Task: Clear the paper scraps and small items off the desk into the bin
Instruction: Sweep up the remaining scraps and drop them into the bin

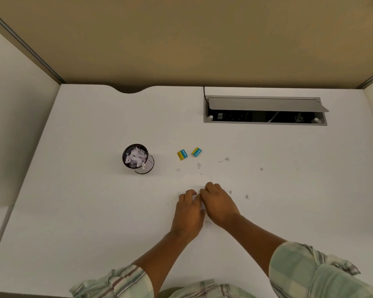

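A small black mesh bin [138, 158], full of crumpled white paper, stands on the white desk [84, 211] at centre left. My left hand [190, 214] and my right hand [220, 205] rest side by side on the desk, palms down, fingers curled around a white paper scrap [197, 198] that shows between them. Which hand holds it I cannot make out. Two small blue-and-yellow packets [182, 155] [196, 152] lie right of the bin. Tiny paper scraps [227, 159] [261, 169] [247, 196] are scattered ahead and to the right of my hands.
An open cable tray [265, 111] with a raised grey lid is set into the desk at the back right. Beige partition walls enclose the back and both sides. A curved cut-out [129, 90] marks the desk's rear edge.
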`<action>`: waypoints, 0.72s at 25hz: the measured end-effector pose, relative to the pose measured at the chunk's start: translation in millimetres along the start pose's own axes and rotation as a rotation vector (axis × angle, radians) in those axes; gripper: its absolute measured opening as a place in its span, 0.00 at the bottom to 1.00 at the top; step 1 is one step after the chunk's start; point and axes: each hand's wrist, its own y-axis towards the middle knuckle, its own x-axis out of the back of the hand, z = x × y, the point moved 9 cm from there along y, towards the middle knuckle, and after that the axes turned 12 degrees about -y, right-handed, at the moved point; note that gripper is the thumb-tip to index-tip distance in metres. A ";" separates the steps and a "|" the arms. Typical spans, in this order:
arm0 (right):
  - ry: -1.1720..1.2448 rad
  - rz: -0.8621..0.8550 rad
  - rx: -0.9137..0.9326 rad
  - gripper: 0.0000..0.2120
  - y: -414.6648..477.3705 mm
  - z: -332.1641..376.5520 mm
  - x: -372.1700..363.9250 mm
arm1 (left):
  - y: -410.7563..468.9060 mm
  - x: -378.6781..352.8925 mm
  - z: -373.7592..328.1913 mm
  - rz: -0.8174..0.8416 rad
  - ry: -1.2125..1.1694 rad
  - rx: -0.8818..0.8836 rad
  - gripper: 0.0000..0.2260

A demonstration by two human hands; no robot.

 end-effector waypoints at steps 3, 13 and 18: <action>-0.025 -0.060 -0.029 0.15 -3.1 -16.4 4.9 | -0.3 13.0 6.1 -0.040 0.022 0.012 0.25; 0.120 0.195 -0.344 0.35 50.4 -95.6 1.5 | 55.5 47.7 40.5 0.073 0.048 0.065 0.36; 0.059 0.215 -0.115 0.32 62.8 -35.3 -4.8 | 46.1 31.4 37.9 0.129 0.125 0.006 0.34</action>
